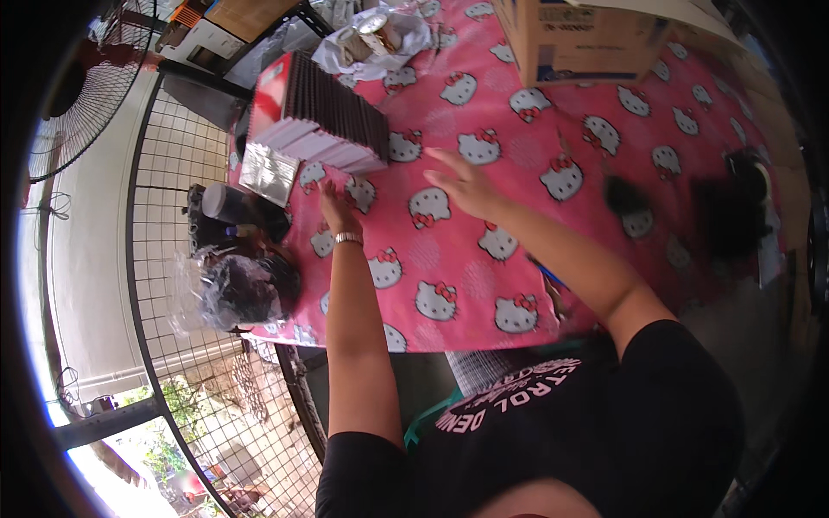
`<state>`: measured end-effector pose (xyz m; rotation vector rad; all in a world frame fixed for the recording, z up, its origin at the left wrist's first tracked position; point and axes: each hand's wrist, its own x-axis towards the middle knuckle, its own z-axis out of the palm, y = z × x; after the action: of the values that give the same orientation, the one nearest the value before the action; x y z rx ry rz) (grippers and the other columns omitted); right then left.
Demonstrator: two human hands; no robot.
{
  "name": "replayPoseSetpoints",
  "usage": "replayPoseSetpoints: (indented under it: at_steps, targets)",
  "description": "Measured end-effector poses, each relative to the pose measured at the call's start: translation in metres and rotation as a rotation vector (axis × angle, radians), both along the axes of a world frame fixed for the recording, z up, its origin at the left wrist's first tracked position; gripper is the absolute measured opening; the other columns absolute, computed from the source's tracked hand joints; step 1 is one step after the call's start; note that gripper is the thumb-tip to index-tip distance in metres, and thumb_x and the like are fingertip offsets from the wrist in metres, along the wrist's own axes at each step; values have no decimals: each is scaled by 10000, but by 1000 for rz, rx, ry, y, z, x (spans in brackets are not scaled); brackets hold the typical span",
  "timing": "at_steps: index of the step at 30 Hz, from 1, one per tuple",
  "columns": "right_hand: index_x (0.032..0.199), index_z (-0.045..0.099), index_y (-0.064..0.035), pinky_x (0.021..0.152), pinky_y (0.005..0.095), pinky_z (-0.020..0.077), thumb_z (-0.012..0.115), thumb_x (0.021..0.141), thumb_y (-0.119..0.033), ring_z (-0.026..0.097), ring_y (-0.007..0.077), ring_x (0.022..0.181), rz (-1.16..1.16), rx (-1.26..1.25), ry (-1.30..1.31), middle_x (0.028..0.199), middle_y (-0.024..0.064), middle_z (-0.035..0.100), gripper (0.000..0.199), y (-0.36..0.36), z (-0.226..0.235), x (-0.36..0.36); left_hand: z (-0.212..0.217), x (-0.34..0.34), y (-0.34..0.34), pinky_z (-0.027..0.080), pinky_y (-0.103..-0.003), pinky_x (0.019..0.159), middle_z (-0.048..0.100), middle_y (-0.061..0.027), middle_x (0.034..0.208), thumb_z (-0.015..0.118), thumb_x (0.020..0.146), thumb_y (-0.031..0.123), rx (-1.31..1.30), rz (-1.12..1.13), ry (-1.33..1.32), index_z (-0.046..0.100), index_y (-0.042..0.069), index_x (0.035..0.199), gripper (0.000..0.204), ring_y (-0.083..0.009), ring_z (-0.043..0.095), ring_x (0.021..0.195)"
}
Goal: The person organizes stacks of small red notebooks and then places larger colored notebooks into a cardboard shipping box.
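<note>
A neat row of thin, dark-topped, white-sided flat items (332,116), with a red face at its left end, stands at the far left of the table; I cannot tell whether they are booklets or slim boxes. Just in front of it, my left hand (337,207) is held edge-on with the fingers stretched out and nothing in it. A silver foil packet (269,173) lies left of that hand. To the right of the row, my right hand (466,184) reaches over the tablecloth, its fingers apart and holding nothing. Neither hand visibly grips the row.
A pink cat-print cloth (466,276) covers the table. At the back are a cardboard box (596,43) and a white plastic bag (380,43) with tape rolls. Plastic-wrapped dark items (246,289) sit at the left edge, near wire mesh and a fan (78,95). Dark objects (730,211) stand right.
</note>
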<state>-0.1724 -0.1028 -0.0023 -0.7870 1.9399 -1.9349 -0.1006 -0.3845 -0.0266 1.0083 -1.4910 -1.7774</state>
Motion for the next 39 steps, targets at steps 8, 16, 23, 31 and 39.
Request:
replayPoseSetpoints:
  at_steps: [8,16,23,31,39]
  targets:
    - [1247,601,-67,1065,438,385,621,918,-211,481,337,1259,-365,676,623,1328,149,526,360,326,-21,97,-45,189,207,126,-507,1186,297,-122,1579,522,951,448,-1267,-542,-736,374,182,1500,627,-309,227,1475]
    - [1304,553,-83,1079,452,374,605,918,-276,456,334,1277,-489,859,724,1385,132,469,435,358,-37,120,-31,185,224,171,-477,1167,382,-95,1530,495,959,470,-1317,-435,-751,452,186,1426,548,-275,293,1442]
    - [1305,549,-84,1084,450,367,591,916,-304,462,305,1266,-500,919,790,1380,117,477,449,359,-38,120,-26,184,228,173,-483,1167,387,-79,1528,513,944,473,-1281,-437,-775,456,190,1424,561,-264,297,1438]
    - [1291,558,-78,1080,468,365,593,906,-311,458,306,1268,-505,937,826,1378,132,480,451,359,-43,124,-24,191,229,177,-489,1164,400,-79,1518,521,940,474,-1273,-433,-803,453,188,1427,569,-256,303,1434]
    - [1283,566,-54,1062,476,391,557,920,-332,455,368,1270,-480,940,716,1375,167,482,458,360,-41,123,-26,186,227,215,-528,1142,416,-92,1508,513,949,454,-1299,-461,-783,473,155,1406,548,-287,338,1414]
